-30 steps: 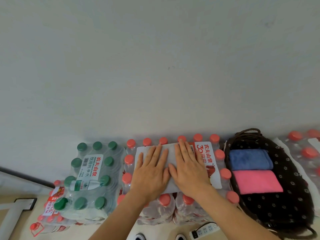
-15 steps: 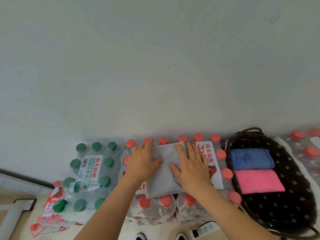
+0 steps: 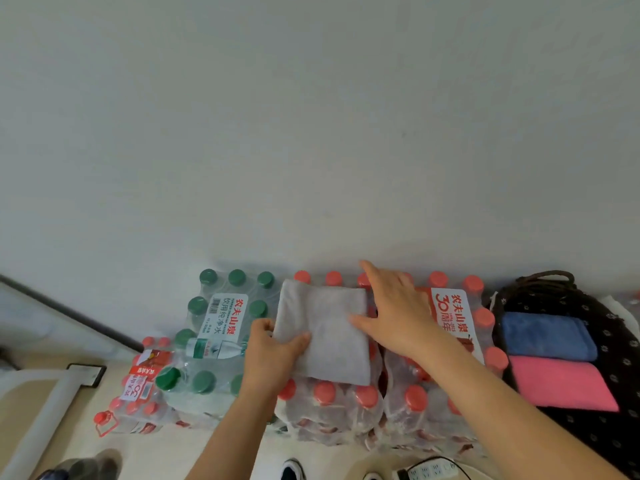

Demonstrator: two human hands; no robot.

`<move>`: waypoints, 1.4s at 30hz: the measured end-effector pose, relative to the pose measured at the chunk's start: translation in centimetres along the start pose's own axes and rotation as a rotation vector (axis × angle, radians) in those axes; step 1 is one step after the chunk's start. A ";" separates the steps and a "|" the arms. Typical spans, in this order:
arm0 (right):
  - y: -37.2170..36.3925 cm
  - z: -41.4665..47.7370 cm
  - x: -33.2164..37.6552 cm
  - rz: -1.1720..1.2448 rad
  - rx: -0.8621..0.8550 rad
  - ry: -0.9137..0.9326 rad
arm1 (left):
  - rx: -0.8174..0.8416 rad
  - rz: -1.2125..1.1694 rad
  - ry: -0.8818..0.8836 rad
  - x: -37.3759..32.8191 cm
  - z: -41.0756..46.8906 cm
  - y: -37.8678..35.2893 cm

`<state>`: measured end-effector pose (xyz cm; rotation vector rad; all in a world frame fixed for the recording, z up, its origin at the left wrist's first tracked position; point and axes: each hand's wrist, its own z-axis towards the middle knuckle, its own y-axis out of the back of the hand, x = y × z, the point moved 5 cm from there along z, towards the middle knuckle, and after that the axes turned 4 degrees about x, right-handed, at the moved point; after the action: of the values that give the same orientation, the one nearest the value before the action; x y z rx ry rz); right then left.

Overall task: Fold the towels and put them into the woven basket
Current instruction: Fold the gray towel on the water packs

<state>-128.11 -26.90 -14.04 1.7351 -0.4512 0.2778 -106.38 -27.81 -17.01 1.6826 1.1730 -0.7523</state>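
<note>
step: folding looks done; grey towel [image 3: 325, 334] is a compact rectangle, pickup starting, basket drop not yet done.
towel loc: flat on the red-cap bottle pack [image 3: 346, 400], clear of the woven basket [image 3: 616, 327], which sits off to the right.
left hand [image 3: 273, 355]: grips the towel's near-left edge, thumb on top, fingers [image 3: 263, 327] curled at the edge, tips hidden.
right hand [image 3: 394, 313]: spread flat, fingers [image 3: 372, 277] straight, thumb touching the towel's right edge, holds nothing.
basket contents: blue towel [image 3: 547, 332] and pink towel [image 3: 561, 382], folded, side by side.
progress: probably two in, the grey one next.
next move needs: right hand under or clamped on the right edge, level lift, carry right, set beside pink where room shows.
risk: a one-sided lift may let the fold open.
other: green-cap bottle pack [image 3: 207, 327] to the left, untouched.
</note>
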 end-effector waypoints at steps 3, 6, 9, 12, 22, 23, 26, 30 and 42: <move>-0.8 -2.2 4.7 -0.119 -0.021 0.359 | -0.038 0.001 -0.090 1.2 -1.3 0.1; -4.4 -4.0 5.8 -0.265 0.206 0.496 | -0.009 0.083 -0.196 1.7 -1.4 0.2; -6.6 -4.3 4.8 -0.382 0.195 0.531 | 0.033 0.197 -0.282 1.8 -1.4 0.0; -7.1 -4.1 4.0 -0.449 0.137 0.501 | 0.081 0.389 -0.264 1.9 -0.8 -0.1; -6.6 -4.8 3.1 -0.396 0.167 0.442 | 0.328 0.012 -0.040 1.3 -1.1 0.3; -6.5 -5.0 3.0 -0.371 0.185 0.451 | 0.416 -0.058 0.007 1.3 -1.3 0.5; -6.3 -5.4 2.8 -0.388 0.160 0.471 | 0.688 0.147 0.040 1.3 -2.1 1.3; -6.2 -5.0 2.7 -0.389 0.106 0.461 | 0.329 0.961 -0.396 1.6 -2.2 2.6; -2.9 -4.3 2.5 -0.045 0.299 0.333 | 0.297 0.749 -0.802 1.1 -3.2 2.9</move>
<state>-124.30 -22.63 -14.64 1.9394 -0.1301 0.6158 -103.40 -24.84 -15.73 1.6212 -0.1366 -0.9829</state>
